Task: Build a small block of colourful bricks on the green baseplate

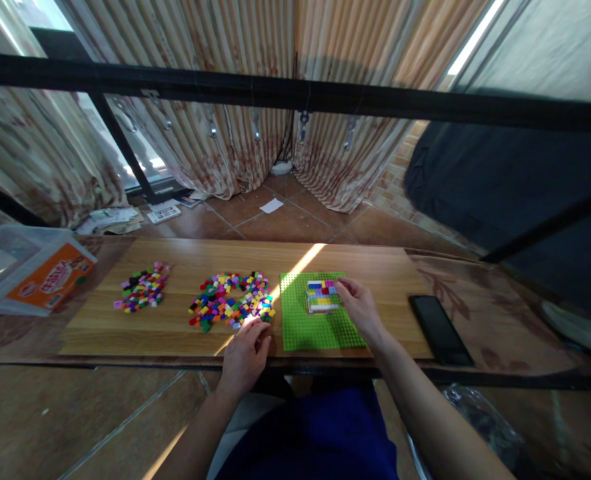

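A small block built of coloured toy bricks [321, 301] stands on the green studded baseplate [300, 333], with blue, red, yellow and white bricks in its top. My right hand [360, 305] is at the block's upper right corner, fingertips pinched together. Whatever is between those fingers is hidden. Left of the baseplate lies a large pile of loose toy bricks [225, 297] in mixed colours. My left hand [246, 353] rests at the near edge of this pile, thumb and fingers apart, and nothing shows in its grasp.
Farther left is a smaller brick pile [145, 288]. A clear plastic box [30, 267] with an orange label stands at the table's left end. On the right lies a black phone [440, 330]. A dark metal bar [275, 93] crosses beyond the wooden tabletop [375, 263].
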Demonstrator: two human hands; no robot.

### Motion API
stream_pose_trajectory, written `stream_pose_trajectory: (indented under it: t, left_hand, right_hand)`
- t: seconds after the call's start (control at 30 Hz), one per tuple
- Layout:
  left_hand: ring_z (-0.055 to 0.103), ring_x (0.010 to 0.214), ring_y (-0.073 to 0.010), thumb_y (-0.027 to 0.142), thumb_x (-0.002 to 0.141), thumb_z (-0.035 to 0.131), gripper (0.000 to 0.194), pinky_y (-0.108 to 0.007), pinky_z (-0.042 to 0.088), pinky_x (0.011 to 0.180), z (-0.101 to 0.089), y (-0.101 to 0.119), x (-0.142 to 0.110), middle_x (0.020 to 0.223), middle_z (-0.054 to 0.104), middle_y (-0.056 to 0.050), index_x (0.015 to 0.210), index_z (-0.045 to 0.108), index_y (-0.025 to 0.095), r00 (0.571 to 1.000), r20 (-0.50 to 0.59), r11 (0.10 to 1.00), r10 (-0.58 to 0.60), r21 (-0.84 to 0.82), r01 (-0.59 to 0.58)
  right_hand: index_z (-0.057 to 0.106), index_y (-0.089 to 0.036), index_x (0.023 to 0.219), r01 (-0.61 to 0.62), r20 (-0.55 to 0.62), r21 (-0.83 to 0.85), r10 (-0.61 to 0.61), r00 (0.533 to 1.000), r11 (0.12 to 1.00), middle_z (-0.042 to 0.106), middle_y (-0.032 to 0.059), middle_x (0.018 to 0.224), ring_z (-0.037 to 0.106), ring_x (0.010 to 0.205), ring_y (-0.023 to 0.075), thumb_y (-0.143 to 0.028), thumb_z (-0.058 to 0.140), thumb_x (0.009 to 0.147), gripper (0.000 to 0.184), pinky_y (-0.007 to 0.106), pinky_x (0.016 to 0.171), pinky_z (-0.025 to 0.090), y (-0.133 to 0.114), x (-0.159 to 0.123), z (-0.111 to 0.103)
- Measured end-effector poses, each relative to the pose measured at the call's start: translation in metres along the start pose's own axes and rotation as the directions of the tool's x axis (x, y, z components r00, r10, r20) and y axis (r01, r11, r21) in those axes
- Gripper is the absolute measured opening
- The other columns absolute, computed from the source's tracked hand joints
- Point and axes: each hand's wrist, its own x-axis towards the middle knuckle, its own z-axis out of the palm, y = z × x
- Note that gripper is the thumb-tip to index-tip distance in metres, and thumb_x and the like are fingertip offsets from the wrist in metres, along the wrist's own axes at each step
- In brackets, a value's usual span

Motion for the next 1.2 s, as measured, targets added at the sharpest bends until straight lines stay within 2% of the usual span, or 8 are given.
stream_pose_trajectory:
  t: [0.1, 0.23, 0.43, 0.63, 0.77, 0.9, 1.03, 1.2]
  left_hand:
    - [0.063, 0.092, -0.0203, 0.026, 0.084, 0.051, 0.023, -0.033, 0.052, 0.083, 0.001, 0.000, 0.000, 0.113, 0.063, -0.007, 0.102, 0.064, 0.023, 1.000, 0.006, 1.000, -0.007, 0.006, 0.007]
    - [0.063, 0.092, -0.0203, 0.026, 0.084, 0.050, 0.023, -0.033, 0.052, 0.083, 0.000, 0.001, 0.000, 0.115, 0.062, -0.008, 0.103, 0.064, 0.022, 1.000, 0.018, 1.000, -0.011, 0.014, 0.011]
    - [0.064, 0.091, -0.0206, 0.026, 0.085, 0.050, 0.024, -0.033, 0.052, 0.083, 0.000, 0.000, 0.000, 0.114, 0.062, -0.008, 0.104, 0.064, 0.022, 1.000, 0.026, 1.000, -0.014, 0.020, 0.013]
    - [0.064, 0.091, -0.0202, 0.025, 0.084, 0.052, 0.023, -0.033, 0.053, 0.082, 0.001, 0.000, 0.000, 0.114, 0.063, -0.008, 0.103, 0.064, 0.022, 1.000, 0.008, 1.000, -0.009, 0.008, 0.009]
    - [0.064, 0.090, -0.0199, 0.024, 0.084, 0.052, 0.022, -0.034, 0.054, 0.080, 0.001, 0.000, 0.000, 0.113, 0.063, -0.008, 0.102, 0.064, 0.021, 1.000, 0.006, 1.000, -0.010, -0.003, 0.010]
    - [0.064, 0.089, -0.0195, 0.023, 0.083, 0.053, 0.021, -0.034, 0.054, 0.080, 0.001, 0.000, 0.000, 0.111, 0.063, -0.007, 0.101, 0.064, 0.021, 1.000, -0.003, 1.000, 0.006, -0.001, -0.006]
    - [0.063, 0.087, -0.0185, 0.021, 0.082, 0.053, 0.020, -0.033, 0.053, 0.080, 0.002, -0.002, 0.000, 0.108, 0.064, -0.007, 0.100, 0.064, 0.021, 1.000, -0.009, 0.999, 0.028, -0.025, -0.028]
    - [0.061, 0.085, -0.0168, 0.018, 0.082, 0.054, 0.019, -0.032, 0.051, 0.080, 0.001, -0.004, -0.005, 0.107, 0.062, -0.007, 0.099, 0.063, 0.020, 1.000, -0.005, 0.996, 0.008, -0.091, -0.008]
  right_hand:
    - [0.067, -0.012, 0.098, -0.081, 0.064, 0.084, 0.076, 0.995, 0.993, 0.071, 0.0102, 0.087, 0.064, 0.073, 0.0185, -0.060, 0.066, 0.066, 0.057, 0.029, 0.063, 0.051, -0.002, 0.003, 0.007]
    - [0.070, -0.013, 0.090, -0.118, 0.097, 0.142, 0.105, 0.990, 0.983, 0.072, 0.0078, 0.084, 0.064, 0.072, 0.0177, -0.053, 0.069, 0.066, 0.046, 0.028, 0.061, 0.050, -0.009, 0.001, 0.007]
    - [0.073, -0.013, 0.085, -0.121, 0.171, 0.091, 0.104, 0.980, 0.989, 0.072, 0.0057, 0.076, 0.062, 0.064, 0.0151, -0.044, 0.071, 0.064, 0.037, 0.028, 0.062, 0.049, -0.014, 0.008, -0.001]
    - [0.073, -0.014, 0.082, -0.139, 0.198, 0.086, 0.120, 0.973, 0.987, 0.073, 0.0064, 0.077, 0.063, 0.066, 0.0165, -0.043, 0.071, 0.064, 0.034, 0.029, 0.062, 0.049, -0.011, 0.013, -0.002]
    - [0.073, -0.014, 0.083, -0.160, 0.161, 0.125, 0.140, 0.977, 0.979, 0.073, 0.0064, 0.079, 0.064, 0.068, 0.0170, -0.043, 0.072, 0.062, 0.036, 0.029, 0.065, 0.051, -0.006, 0.010, 0.002]
    - [0.072, -0.015, 0.085, -0.110, 0.096, 0.131, 0.098, 0.991, 0.985, 0.072, 0.0060, 0.081, 0.064, 0.071, 0.0175, -0.048, 0.071, 0.064, 0.040, 0.030, 0.068, 0.052, -0.004, 0.005, 0.006]
    - [0.071, -0.014, 0.089, -0.102, 0.096, 0.153, 0.088, 0.991, 0.983, 0.072, 0.0071, 0.085, 0.065, 0.073, 0.0185, -0.054, 0.068, 0.066, 0.046, 0.030, 0.068, 0.052, -0.008, -0.003, 0.004]
    - [0.069, -0.014, 0.093, 0.055, -0.163, 0.046, -0.047, 0.985, 0.997, 0.071, 0.0075, 0.084, 0.063, 0.073, 0.0178, -0.052, 0.062, 0.075, 0.042, 0.030, 0.065, 0.051, -0.022, -0.019, 0.000]
